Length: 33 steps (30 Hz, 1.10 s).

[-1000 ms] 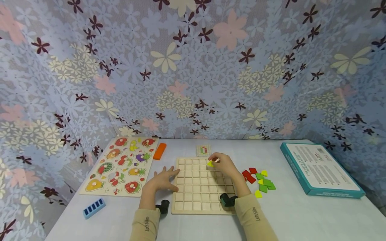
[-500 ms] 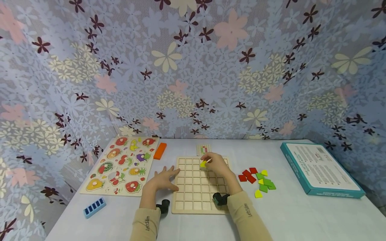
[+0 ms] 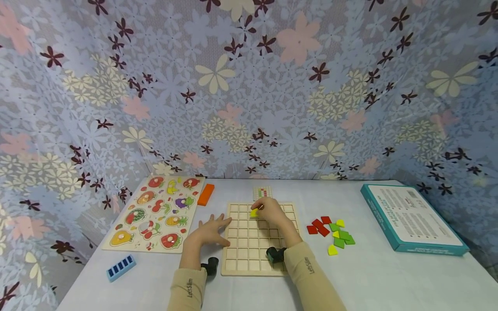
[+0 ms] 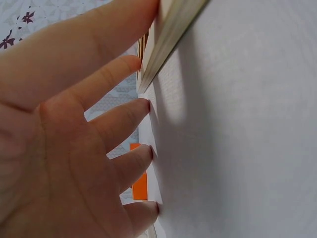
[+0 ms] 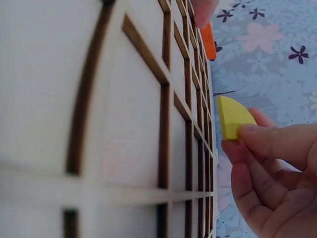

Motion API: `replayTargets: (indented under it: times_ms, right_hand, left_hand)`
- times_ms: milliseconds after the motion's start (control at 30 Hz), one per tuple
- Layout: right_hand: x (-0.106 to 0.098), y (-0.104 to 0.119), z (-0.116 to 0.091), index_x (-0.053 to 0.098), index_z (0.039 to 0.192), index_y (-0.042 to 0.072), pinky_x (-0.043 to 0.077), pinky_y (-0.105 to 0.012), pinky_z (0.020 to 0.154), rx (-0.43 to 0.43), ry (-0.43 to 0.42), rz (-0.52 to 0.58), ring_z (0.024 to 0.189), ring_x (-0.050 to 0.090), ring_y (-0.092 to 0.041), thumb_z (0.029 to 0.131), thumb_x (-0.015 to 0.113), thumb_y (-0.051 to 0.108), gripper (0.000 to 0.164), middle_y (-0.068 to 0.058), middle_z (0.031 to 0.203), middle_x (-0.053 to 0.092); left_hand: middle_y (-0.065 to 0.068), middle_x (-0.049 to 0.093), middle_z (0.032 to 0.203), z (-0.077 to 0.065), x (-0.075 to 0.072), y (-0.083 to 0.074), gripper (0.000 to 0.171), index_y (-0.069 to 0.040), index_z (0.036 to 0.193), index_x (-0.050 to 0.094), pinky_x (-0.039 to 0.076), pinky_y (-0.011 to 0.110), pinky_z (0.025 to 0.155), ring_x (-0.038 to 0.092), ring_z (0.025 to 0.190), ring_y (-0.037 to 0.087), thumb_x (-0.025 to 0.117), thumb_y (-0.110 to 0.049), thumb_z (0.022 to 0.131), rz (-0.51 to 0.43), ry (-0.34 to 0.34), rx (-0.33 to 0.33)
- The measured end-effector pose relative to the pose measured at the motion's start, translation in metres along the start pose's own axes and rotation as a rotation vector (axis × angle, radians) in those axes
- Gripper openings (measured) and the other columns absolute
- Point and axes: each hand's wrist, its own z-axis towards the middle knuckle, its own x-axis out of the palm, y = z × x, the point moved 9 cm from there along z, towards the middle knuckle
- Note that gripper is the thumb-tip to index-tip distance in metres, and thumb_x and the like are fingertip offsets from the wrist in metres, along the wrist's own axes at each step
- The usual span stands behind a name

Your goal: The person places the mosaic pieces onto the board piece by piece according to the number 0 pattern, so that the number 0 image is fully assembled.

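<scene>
A wooden grid board (image 3: 243, 254) with square cells lies in the middle of the table. My right hand (image 3: 271, 212) is over its far part. Thumb and fingers pinch a yellow quarter-round tile (image 5: 232, 119), held close above the cells in the right wrist view. My left hand (image 3: 210, 231) lies spread at the board's left side, thumb and index fingertip at its edge. The other fingertips (image 4: 144, 153) touch the white table in the left wrist view. Just beyond the board lies a small pattern card (image 3: 262, 192) with coloured squares.
Right of the board lie several red tiles (image 3: 320, 228), green tiles (image 3: 339, 243) and yellow tiles (image 3: 332, 250). A teal box (image 3: 416, 220) stands farther right. At left are a fruit puzzle board (image 3: 155, 216), an orange block (image 3: 206, 195) and a blue slotted piece (image 3: 121, 268).
My right hand has moved left over the far rows of the board, carrying the yellow tile with it. The left hand has stayed in place.
</scene>
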Motion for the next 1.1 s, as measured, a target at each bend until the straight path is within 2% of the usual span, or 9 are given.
replayTargets:
  times_ms: [200, 500, 667, 867, 1100]
  right_hand:
    - [0.004, -0.001, 0.004, 0.069, 0.091, 0.004, 0.051, -0.027, 0.065, 0.025, 0.031, -0.023, 0.080, 0.056, -0.017, 0.083, 0.061, -0.003, 0.013, -0.005, 0.090, 0.063]
    - [0.005, -0.001, 0.009, 0.068, 0.084, 0.008, 0.051, -0.031, 0.071, -0.013, 0.035, -0.144, 0.080, 0.059, -0.017, 0.081, 0.065, 0.000, 0.009, -0.002, 0.084, 0.063]
    - [0.006, 0.001, 0.010, 0.068, 0.083, 0.007, 0.050, -0.032, 0.068, -0.025, 0.053, -0.220, 0.076, 0.058, -0.017, 0.081, 0.066, 0.001, 0.007, -0.002, 0.080, 0.063]
    - [0.008, 0.000, 0.012, 0.069, 0.083, 0.008, 0.048, -0.032, 0.066, -0.006, 0.072, -0.281, 0.072, 0.056, -0.016, 0.080, 0.067, 0.004, 0.005, -0.001, 0.077, 0.062]
    - [0.009, 0.000, 0.012, 0.068, 0.081, 0.008, 0.049, -0.033, 0.067, 0.030, 0.083, -0.301, 0.073, 0.057, -0.017, 0.079, 0.069, 0.004, 0.005, -0.002, 0.077, 0.062]
  left_hand:
    - [0.019, 0.027, 0.148, 0.000, 0.000, 0.000, 0.074, -0.012, 0.138, 0.044, -0.003, 0.068, 0.104, 0.010, 0.137, 0.045, 0.076, -0.021, 0.072, 0.001, 0.000, -0.002]
    - [0.018, 0.027, 0.149, -0.001, -0.001, 0.000, 0.074, -0.012, 0.138, 0.044, -0.003, 0.068, 0.104, 0.009, 0.137, 0.045, 0.076, -0.020, 0.072, -0.004, -0.006, -0.003]
    - [0.019, 0.027, 0.149, 0.000, 0.000, 0.000, 0.074, -0.012, 0.138, 0.044, -0.004, 0.068, 0.104, 0.009, 0.137, 0.045, 0.076, -0.020, 0.072, -0.009, -0.009, 0.001]
    - [0.019, 0.027, 0.148, -0.001, 0.001, 0.000, 0.074, -0.012, 0.138, 0.044, -0.003, 0.068, 0.104, 0.009, 0.137, 0.045, 0.076, -0.020, 0.071, -0.011, -0.010, -0.001]
    - [0.019, 0.027, 0.148, 0.000, 0.001, 0.000, 0.074, -0.012, 0.138, 0.044, -0.003, 0.068, 0.104, 0.009, 0.137, 0.045, 0.076, -0.020, 0.072, -0.010, -0.010, 0.009]
